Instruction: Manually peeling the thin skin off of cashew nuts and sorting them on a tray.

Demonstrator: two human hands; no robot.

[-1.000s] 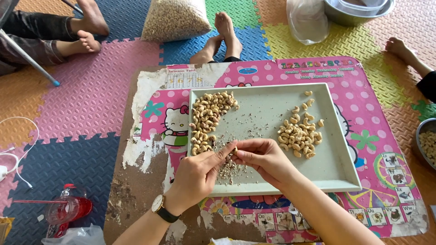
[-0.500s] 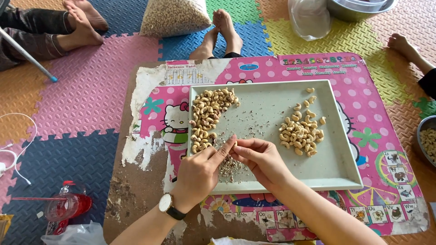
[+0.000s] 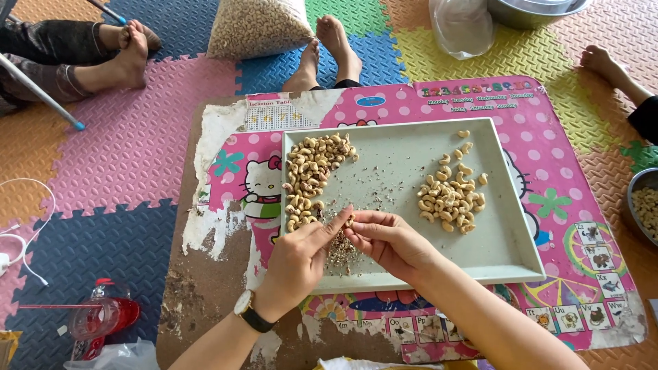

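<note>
Single cashew nut (image 3: 350,220), small and pale, pinched between both hands over the near left part of a shallow grey-green tray (image 3: 521,264). Mostly hidden by fingertips, so long axis and pointing direction impossible to tell. Held just above a heap of brown skin crumbs (image 3: 339,248) on the tray floor.

Left hand (image 3: 296,264) coming in from below left, back of the hand up, fingers stretched toward the nut and pressed together at the tips against it, thumb tucked under. Dark-strapped wristwatch (image 3: 247,312) on that wrist. Right hand (image 3: 388,241) coming in from below right, palm turned partly up, fingers curled, thumb and forefinger closed on the same nut; fingertips of both hands touching around it.

Just beyond the left hand, a curved band of darker, unpeeled cashews (image 3: 310,175) along the tray's left side. Well apart on the right half, a loose cluster of paler peeled cashews (image 3: 452,195).

Tray resting on a low worn board with pink dotted cartoon covering (image 3: 384,106), peeling at the left. Around it, coloured foam floor tiles (image 3: 137,157), a bulging clear sack of nuts (image 3: 260,27), a steel bowl of nuts (image 3: 644,205) at the right edge, a red drink cup with straw (image 3: 103,316), and other people's bare feet (image 3: 127,58).
</note>
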